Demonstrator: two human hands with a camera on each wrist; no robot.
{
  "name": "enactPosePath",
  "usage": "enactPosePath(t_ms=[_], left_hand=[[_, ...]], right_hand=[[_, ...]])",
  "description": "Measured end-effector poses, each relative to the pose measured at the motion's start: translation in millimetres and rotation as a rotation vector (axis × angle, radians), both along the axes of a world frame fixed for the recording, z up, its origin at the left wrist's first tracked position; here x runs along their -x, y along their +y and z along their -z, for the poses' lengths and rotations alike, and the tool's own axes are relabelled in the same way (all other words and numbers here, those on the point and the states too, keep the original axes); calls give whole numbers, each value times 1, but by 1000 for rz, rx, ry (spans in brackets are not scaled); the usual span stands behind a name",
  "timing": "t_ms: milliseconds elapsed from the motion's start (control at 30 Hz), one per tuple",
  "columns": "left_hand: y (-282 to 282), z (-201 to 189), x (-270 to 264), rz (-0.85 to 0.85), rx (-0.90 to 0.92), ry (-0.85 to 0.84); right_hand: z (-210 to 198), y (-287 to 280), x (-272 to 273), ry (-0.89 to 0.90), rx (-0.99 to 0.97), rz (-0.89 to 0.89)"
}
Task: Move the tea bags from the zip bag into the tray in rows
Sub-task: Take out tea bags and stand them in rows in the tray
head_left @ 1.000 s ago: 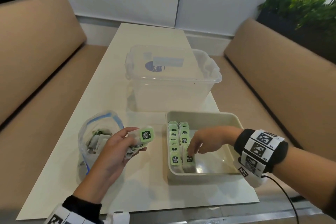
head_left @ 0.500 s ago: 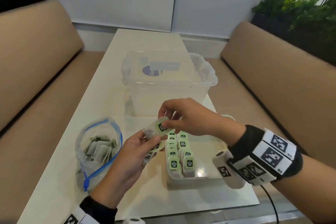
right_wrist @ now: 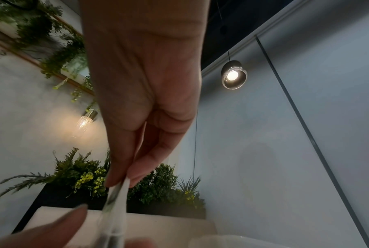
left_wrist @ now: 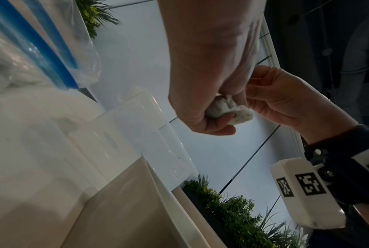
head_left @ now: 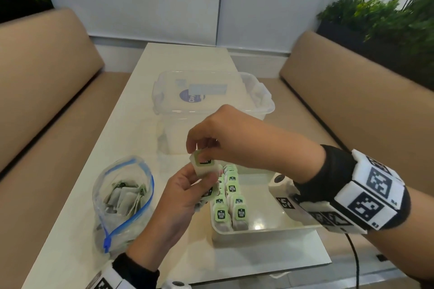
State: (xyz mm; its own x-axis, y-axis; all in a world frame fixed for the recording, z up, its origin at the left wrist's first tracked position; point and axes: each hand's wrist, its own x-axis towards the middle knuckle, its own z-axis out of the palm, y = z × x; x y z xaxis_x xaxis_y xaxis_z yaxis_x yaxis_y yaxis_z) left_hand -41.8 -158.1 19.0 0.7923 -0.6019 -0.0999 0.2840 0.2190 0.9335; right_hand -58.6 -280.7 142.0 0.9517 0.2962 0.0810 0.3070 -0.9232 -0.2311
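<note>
My right hand (head_left: pixel 202 155) pinches the top of a green-labelled tea bag (head_left: pixel 203 165) above the tray's left edge. Below it my left hand (head_left: pixel 202 185) holds a small bunch of tea bags (left_wrist: pixel 230 110), its thumb touching the pinched one. The beige tray (head_left: pixel 265 232) has two rows of tea bags (head_left: pixel 231 199) standing along its left side. The zip bag (head_left: pixel 122 199), open with a blue seal, stands on the table to the left with several tea bags inside. In the right wrist view the pinched tea bag (right_wrist: pixel 115 201) shows edge-on between thumb and finger.
A clear plastic storage box (head_left: pixel 211 105) with a lid stands behind the tray. The white table (head_left: pixel 131 129) runs between two tan benches (head_left: pixel 42 91). Planters (head_left: pixel 387 21) stand behind the benches. The right part of the tray holds no bags.
My right hand left the tray's second row, rose to my left hand and took hold of a tea bag there. My left hand moved right, toward the tray.
</note>
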Motion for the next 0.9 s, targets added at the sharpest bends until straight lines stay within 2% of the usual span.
enactPosePath(t_ms=[400,500,667,800,900], left_hand=[[11,10,-8,-22,-147,-15],[23,25,-23,-141,-197,94],[38,35,-38,-238,-137,205],[40,38,-40,-269,-152,202],[41,41,-40,-269,-165,194]], right_hand=[[3,-21,6,47,5,-40],[29,-41,11,239,114,16],[82,-59,19,682,372,7],[105,-61,15,881,283,-35],[114,-61,10,944,255,-16]])
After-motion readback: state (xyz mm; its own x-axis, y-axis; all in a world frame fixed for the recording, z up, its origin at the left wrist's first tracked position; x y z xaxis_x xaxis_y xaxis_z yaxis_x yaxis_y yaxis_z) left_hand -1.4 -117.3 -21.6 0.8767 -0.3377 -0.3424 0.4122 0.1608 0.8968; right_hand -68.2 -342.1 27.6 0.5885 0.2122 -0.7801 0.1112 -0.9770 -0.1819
